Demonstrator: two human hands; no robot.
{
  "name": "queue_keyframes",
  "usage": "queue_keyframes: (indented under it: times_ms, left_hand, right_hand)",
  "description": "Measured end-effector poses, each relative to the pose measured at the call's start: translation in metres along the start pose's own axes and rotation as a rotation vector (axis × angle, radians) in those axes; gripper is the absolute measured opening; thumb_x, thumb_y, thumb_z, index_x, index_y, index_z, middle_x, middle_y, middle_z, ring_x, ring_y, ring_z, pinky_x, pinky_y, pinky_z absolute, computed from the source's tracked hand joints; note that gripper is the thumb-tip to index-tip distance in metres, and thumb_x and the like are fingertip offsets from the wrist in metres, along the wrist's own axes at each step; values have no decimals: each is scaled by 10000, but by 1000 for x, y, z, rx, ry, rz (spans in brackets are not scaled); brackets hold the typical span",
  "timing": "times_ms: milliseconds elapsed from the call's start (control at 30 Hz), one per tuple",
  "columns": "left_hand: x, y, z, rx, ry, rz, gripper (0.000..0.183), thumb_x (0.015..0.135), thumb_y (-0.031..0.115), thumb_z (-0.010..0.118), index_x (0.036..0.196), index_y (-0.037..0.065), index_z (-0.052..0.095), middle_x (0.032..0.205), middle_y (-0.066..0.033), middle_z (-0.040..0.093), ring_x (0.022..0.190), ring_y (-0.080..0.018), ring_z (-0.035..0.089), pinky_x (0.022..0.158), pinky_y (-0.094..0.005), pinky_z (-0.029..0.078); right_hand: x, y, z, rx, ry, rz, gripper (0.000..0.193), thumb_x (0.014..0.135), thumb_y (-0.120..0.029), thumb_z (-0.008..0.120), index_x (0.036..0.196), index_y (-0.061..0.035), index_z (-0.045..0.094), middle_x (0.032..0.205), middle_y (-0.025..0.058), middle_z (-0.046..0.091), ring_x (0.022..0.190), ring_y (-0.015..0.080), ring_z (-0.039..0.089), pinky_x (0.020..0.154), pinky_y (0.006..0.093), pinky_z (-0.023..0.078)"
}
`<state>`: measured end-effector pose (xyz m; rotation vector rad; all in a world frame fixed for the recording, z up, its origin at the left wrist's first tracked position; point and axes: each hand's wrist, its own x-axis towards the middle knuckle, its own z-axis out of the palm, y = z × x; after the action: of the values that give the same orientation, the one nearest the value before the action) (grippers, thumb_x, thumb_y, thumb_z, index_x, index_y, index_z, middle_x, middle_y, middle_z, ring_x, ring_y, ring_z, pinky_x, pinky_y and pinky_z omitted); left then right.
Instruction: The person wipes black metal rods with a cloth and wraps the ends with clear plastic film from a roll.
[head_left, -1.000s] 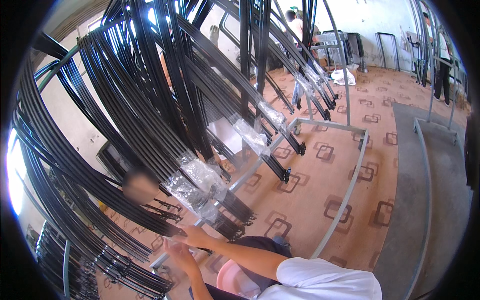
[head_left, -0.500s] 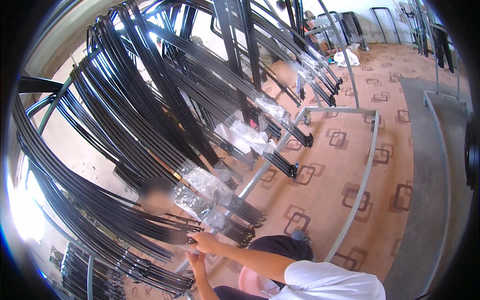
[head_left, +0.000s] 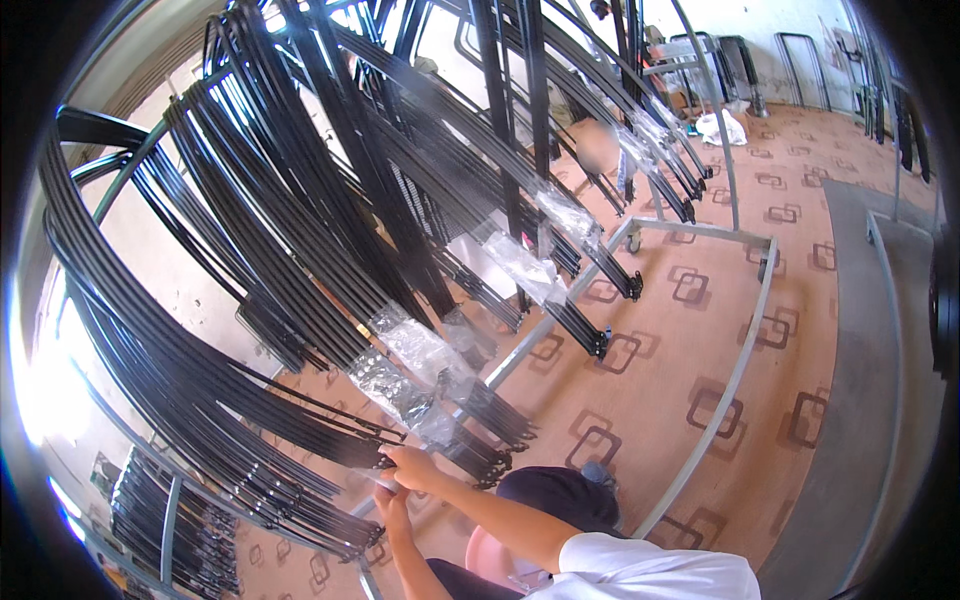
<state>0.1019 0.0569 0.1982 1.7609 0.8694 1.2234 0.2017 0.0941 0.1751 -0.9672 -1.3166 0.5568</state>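
Long thin black tubes (head_left: 270, 418) hang in a curved bundle, their lower ends reaching my hands. My right hand (head_left: 410, 467) is closed at the tip of this bundle, its fingers against the tube ends. Just below it, my left hand (head_left: 392, 500) is closed on a pale, see-through piece that looks like plastic film (head_left: 366, 476), lying against the underside of the tubes. The fingertips of both hands are partly hidden. Beside my right hand, another tube bundle has crinkled clear plastic wrapping (head_left: 400, 398) around its lower part.
More black tube bundles hang on a grey metal rack, whose base frame (head_left: 745, 345) runs along the patterned floor (head_left: 650, 400). Below my hands lies another loose bundle (head_left: 290, 505). A pink round object (head_left: 488, 556) is by my legs. A white bag (head_left: 722, 128) lies far back.
The view has shifted, so the racks sit slightly lower and farther right. Both hands stay at the tube ends, and the right hand has moved slightly closer over the tips.
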Motion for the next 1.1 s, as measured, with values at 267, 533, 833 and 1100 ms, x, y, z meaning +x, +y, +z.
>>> queue_keyframes:
  times_ms: [267, 533, 833, 1100]
  left_hand:
    - [19, -84, -70, -707, -109, 3, 475, 747, 43, 549, 1196, 55, 393, 949, -18, 493, 851, -121, 476, 698, -260, 418]
    - [31, -15, -42, -512, -240, -124, 293, 781, 117, 580, 1053, 20, 530, 996, -15, 562, 911, -102, 502, 811, -246, 371]
    - [33, -17, -43, -474, -342, -38, 451, 777, 228, 600, 1136, -16, 478, 1125, -97, 529, 1005, -170, 514, 898, -294, 365]
    - [34, -24, -44, -427, -341, -30, 392, 794, 152, 574, 1139, -12, 483, 1134, -92, 527, 1023, -157, 502, 895, -281, 373]
  right_hand:
    - [-11, -56, -21, -79, -159, 196, 377, 680, -157, 642, 1010, -6, 539, 885, 179, 592, 814, 246, 570, 733, 349, 424]
    - [-16, -32, -18, 215, -129, -11, 296, 747, -39, 577, 1025, 8, 489, 902, 101, 587, 849, 168, 559, 752, 277, 423]
    - [-34, -14, -24, 391, 19, 102, 62, 807, -18, 524, 847, -48, 489, 748, -8, 543, 652, 31, 471, 578, 151, 369]
    - [-36, -12, -10, 390, 143, 84, 80, 751, 3, 586, 788, -19, 519, 736, 7, 540, 679, 60, 492, 629, 176, 392]
